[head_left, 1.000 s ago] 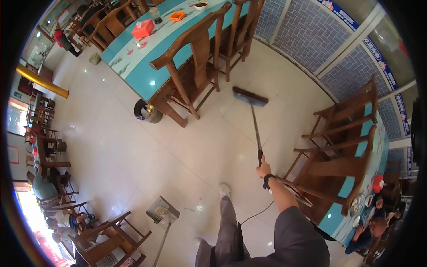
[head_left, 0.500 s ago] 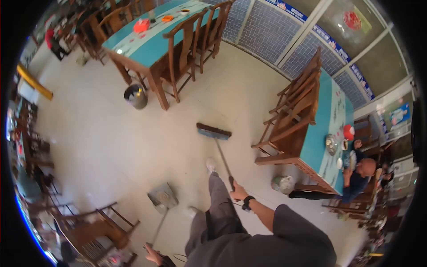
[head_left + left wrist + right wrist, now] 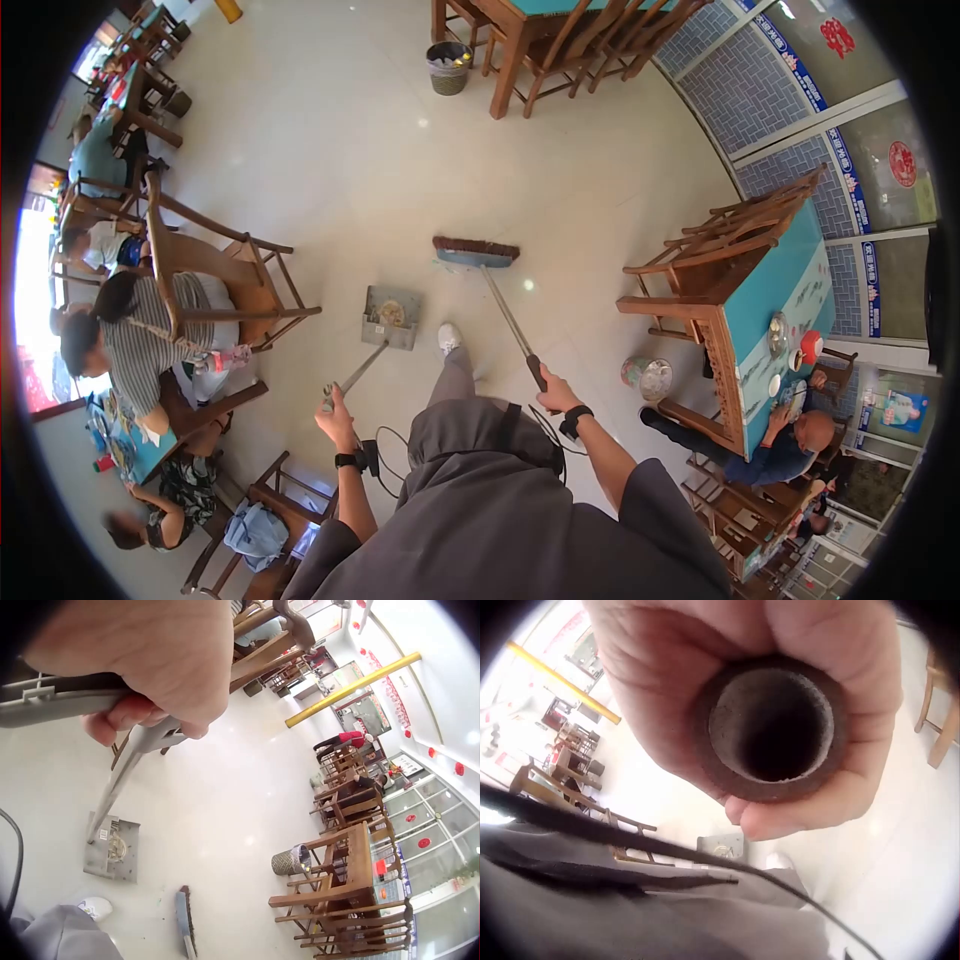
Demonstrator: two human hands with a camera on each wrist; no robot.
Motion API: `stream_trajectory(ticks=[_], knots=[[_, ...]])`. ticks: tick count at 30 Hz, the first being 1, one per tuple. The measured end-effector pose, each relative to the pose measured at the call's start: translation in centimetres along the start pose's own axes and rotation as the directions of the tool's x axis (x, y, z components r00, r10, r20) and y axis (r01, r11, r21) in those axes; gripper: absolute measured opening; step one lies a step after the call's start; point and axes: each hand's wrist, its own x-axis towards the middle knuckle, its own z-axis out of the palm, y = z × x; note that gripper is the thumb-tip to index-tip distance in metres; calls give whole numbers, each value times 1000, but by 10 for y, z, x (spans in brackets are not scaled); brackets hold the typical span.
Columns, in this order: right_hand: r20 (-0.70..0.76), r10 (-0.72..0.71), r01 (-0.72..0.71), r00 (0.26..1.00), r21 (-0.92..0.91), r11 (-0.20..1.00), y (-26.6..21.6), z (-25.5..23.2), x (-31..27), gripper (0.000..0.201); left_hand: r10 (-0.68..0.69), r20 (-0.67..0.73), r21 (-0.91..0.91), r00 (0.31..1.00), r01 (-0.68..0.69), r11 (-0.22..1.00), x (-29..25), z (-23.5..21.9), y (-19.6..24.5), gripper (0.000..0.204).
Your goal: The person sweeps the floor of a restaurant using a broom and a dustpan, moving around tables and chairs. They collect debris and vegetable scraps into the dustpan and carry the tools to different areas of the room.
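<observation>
In the head view my right hand (image 3: 559, 390) grips the dark upper end of a long-handled broom (image 3: 478, 252). The broom's blue head, with dark reddish-brown bristles, lies on the floor ahead of my feet. My left hand (image 3: 337, 420) holds the handle of a long-handled metal dustpan (image 3: 376, 330), which rests on the floor left of my white shoe. Pale debris (image 3: 391, 313) sits in the pan. The left wrist view shows fingers curled under the dustpan's grey handle (image 3: 120, 780). Up close in the right wrist view, fingers wrap round the broom handle's hollow end (image 3: 712, 769).
A waste bin (image 3: 449, 75) stands by a table ahead. On the right are a blue-topped table (image 3: 760, 280) with chairs, another bin (image 3: 648, 377) and a seated person. Chairs (image 3: 235, 275) and seated people line the left. Cables (image 3: 392, 440) hang near my wrists.
The broom has come in from the far right to beside the dustpan, with my right hand drawn closer. My left hand has come into the head view. The view has swung.
</observation>
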Motion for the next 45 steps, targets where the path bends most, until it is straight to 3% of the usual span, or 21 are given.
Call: stream_trajectory(ticks=[2, 6, 8, 9, 11, 12, 14, 17, 20, 23, 25, 26, 29, 33, 37, 39, 40, 41, 42, 43, 45], knots=[[65, 110, -108, 992, -31, 994, -6, -2, -16, 76, 56, -21, 41, 998, -55, 998, 5, -7, -22, 42], [37, 70, -63, 997, -162, 985, 44, 10, -34, 73, 72, -20, 8, 997, -71, 997, -10, -32, -30, 42], [-98, -51, 15, 994, -344, 939, 73, 23, -45, 70, 140, -4, 24, 990, -140, 990, -11, -49, -34, 40], [-98, -55, 19, 994, -334, 942, 62, 25, -59, 70, 151, -6, 29, 989, -150, 988, -8, -57, -37, 40], [-24, 189, -189, 982, -230, 955, 43, 17, -87, 69, 194, -6, 161, 981, -190, 968, 1, -67, -48, 40], [-48, 210, -215, 977, -220, 951, 44, 21, -92, 61, 186, -10, 161, 982, -182, 970, 9, -70, -58, 40], [-40, 236, -239, 971, -249, 939, 61, 33, -80, 53, 336, 57, 158, 940, -341, 927, 29, -72, -75, 47], [-119, 281, -302, 952, -231, 925, 68, 52, -68, 14, 366, 47, 246, 929, -366, 897, 42, -66, -71, 50], [-216, 270, -303, 938, -136, 943, 49, 56, -80, 9, 438, 24, 338, 899, -420, 842, 68, -53, -80, 51], [-246, 230, -252, 942, -60, 966, 58, 60, -100, 7, 307, 164, 387, 938, -347, 854, 58, -60, -34, 50], [-146, 299, -269, 943, 194, 943, 71, 64, -107, 9, 383, 179, 380, 906, -423, 822, 65, -58, -28, 50], [-122, 314, -264, 941, 313, 912, 58, 62, -119, 12, 467, 201, 380, 861, -507, 774, 70, -58, -26, 50], [-46, 351, -276, 935, 524, 806, 32, 59, -137, 12, 411, 386, 386, 826, -549, 741, 96, -51, -13, 48], [-18, 272, -209, 962, 593, 777, -3, 61, -129, 13, 453, 515, 400, 727, -672, 623, 121, -37, 13, 43], [94, 355, -337, 930, 603, 723, -20, 86, -76, 9, 472, 548, 412, 690, -714, 566, 143, -19, 32, 42], [256, 475, -478, 842, 763, 435, -38, 110, -47, 8, 465, 576, 387, 673, -725, 569, 153, -11, 37, 41], [182, 355, -372, 917, 709, 599, -47, 125, -44, 8, 426, 578, 413, 696, -700, 583, 157, -6, 38, 40], [173, 322, -348, 931, 688, 636, -56, 141, -38, 8, 420, 573, 419, 704, -692, 588, 159, -3, 39, 40], [164, 289, -322, 943, 667, 672, -66, 157, -33, 8, 409, 580, 422, 705, -689, 590, 160, -1, 41, 40], [208, 364, -399, 908, 696, 597, -70, 178, -26, 7, 396, 590, 425, 704, -687, 589, 161, 1, 41, 40], [219, 317, -380, 923, 652, 656, -109, 196, -45, 9, 366, 597, 421, 714, -667, 615, 164, 4, 41, 40]])
